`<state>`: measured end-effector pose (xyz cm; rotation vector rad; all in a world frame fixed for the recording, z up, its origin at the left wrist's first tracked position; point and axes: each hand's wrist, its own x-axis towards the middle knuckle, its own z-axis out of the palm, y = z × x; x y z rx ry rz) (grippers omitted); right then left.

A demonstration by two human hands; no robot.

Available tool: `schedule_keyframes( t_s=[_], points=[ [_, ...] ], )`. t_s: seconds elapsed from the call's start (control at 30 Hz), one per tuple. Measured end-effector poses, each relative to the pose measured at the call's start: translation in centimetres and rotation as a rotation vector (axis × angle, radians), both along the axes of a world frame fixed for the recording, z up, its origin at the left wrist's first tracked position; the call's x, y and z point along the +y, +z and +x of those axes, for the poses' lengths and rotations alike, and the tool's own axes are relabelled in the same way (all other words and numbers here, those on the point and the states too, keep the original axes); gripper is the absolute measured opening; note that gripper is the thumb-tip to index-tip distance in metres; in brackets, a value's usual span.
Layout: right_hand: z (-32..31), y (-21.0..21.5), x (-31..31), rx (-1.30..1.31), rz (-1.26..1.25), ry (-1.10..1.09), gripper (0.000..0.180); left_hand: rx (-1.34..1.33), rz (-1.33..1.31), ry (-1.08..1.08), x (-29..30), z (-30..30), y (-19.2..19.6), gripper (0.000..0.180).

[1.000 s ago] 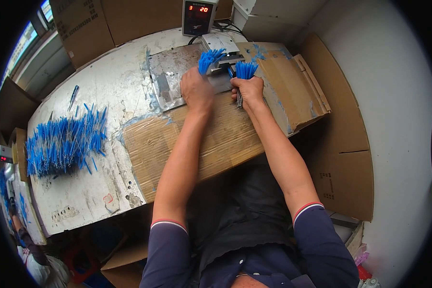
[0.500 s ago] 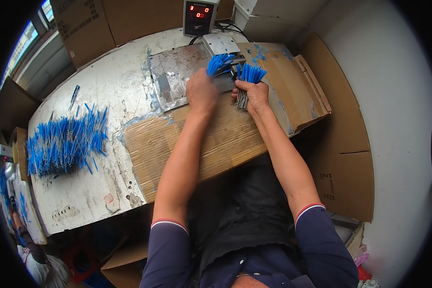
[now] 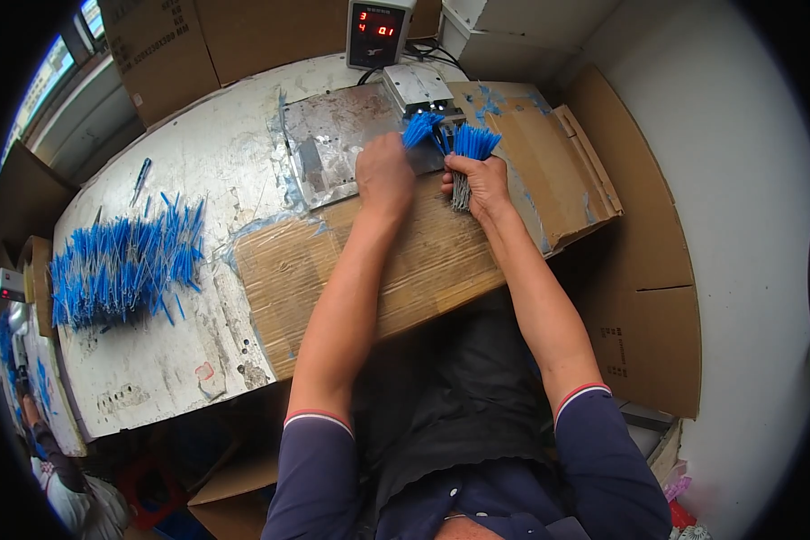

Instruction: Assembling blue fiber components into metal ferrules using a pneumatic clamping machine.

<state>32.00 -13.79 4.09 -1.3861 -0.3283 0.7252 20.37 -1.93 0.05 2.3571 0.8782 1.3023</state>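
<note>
My right hand (image 3: 482, 183) is closed round a bundle of thin blue sticks (image 3: 476, 141) whose blue ends point up. Grey wire-like lower parts of that bundle show beneath the fingers. To its left, my left hand (image 3: 385, 174) is smeared by motion, with a second bunch of blue sticks (image 3: 421, 128) at its fingertips. This bunch leans toward a small metal device (image 3: 418, 87), close to the right-hand bundle. The left fingers are mostly hidden, but the bunch moves along with the hand.
A large heap of blue sticks (image 3: 126, 261) lies on the white table (image 3: 216, 346) at the left. Behind the device stands a display box (image 3: 374, 34) with red digits. Cardboard (image 3: 360, 270) covers the near edge; a metal plate (image 3: 328, 135) lies beyond. Another person's arm (image 3: 49, 441) shows far left.
My left hand and its bunch have shifted slightly right and nearer to me. The right-hand bundle has barely moved. The red digits on the display have changed.
</note>
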Motion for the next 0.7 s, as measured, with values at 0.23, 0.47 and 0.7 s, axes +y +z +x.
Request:
schedule_keyframes(
  t_s=[0.23, 0.47, 0.7],
  points=[
    [-0.8, -0.5, 1.3, -0.134, -0.055, -0.09, 0.007, 0.0, -0.14, 0.162, -0.2, 0.2, 0.3, 0.006],
    [-1.7, -0.5, 2.8, -0.172, -0.078, -0.215, 0.009, -0.149, -0.233, 0.156, -0.1, -0.2, 0.7, 0.007],
    [-1.4, -0.7, 2.9, -0.15, -0.073, -0.208, 0.007, -0.239, -0.057, 0.16, 0.5, 0.2, 0.4, 0.016]
  ],
)
